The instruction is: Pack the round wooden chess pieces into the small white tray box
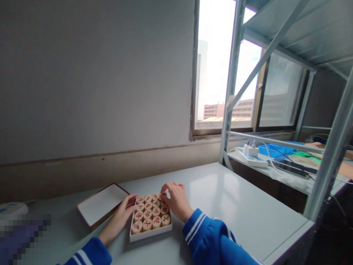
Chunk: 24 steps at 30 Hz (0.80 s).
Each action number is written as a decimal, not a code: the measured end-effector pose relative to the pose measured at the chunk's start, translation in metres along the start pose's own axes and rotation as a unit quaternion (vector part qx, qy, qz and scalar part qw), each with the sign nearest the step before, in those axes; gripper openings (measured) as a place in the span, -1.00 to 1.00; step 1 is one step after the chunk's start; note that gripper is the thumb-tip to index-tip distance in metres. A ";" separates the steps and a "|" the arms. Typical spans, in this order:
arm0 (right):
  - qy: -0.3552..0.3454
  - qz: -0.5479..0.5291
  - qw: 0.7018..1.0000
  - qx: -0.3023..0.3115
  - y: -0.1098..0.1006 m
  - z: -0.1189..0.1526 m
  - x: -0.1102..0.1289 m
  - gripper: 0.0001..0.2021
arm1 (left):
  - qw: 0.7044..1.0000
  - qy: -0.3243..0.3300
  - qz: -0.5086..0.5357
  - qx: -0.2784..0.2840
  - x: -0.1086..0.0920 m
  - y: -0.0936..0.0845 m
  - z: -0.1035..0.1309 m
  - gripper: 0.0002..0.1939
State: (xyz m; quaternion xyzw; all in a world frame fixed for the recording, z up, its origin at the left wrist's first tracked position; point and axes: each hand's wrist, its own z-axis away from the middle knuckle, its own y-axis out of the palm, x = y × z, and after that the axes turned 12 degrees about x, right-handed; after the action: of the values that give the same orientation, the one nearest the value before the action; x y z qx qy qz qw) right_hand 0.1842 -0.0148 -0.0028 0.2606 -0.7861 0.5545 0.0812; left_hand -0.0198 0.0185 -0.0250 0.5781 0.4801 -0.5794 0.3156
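Note:
A white open box [150,233] on the grey table holds several round wooden pieces [148,214] with red characters, set in rows. My left hand [125,209] rests at the box's left side, fingers apart and touching its edge. Over the far right corner, my right hand [176,198] has thumb and fingers closed around a wooden piece, which they partly hide. The box lid [102,204], white inside with a dark rim, lies to the left, partly behind my left forearm.
The grey table [220,206] meets a wall at the back. On the right stands a metal frame [325,147], with a shelf behind it holding a power strip [252,158], a blue tray [273,150] and cables. Part of another person's arm [346,169] shows at the far right.

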 end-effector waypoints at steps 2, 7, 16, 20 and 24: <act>0.006 -0.029 0.999 -0.015 0.000 -0.001 0.001 -0.93 | 1.000 -0.001 -0.001 0.000 -0.001 0.000 0.000 -0.64; 0.066 -0.152 0.985 -0.044 -0.008 -0.007 -0.010 -0.90 | 1.000 0.002 0.003 0.000 0.000 0.000 -0.001 -0.64; 0.139 -0.078 0.987 0.014 -0.019 -0.007 -0.036 -0.91 | 1.000 0.010 0.001 -0.005 0.004 -0.001 -0.002 -0.63; 0.133 0.024 0.991 0.010 -0.015 -0.007 -0.038 -0.88 | 1.000 0.009 -0.001 0.001 0.001 0.000 0.000 -0.61; 0.120 0.080 0.989 -0.021 -0.015 -0.009 -0.038 -0.85 | 1.000 -0.004 -0.008 -0.006 -0.006 0.002 0.002 -0.67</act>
State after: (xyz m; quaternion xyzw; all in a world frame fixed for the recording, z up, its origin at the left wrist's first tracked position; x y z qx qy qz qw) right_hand 0.2225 0.0015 -0.0024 0.1271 -0.8005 0.5696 0.1360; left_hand -0.0183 0.0152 -0.0200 0.5697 0.4873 -0.5812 0.3166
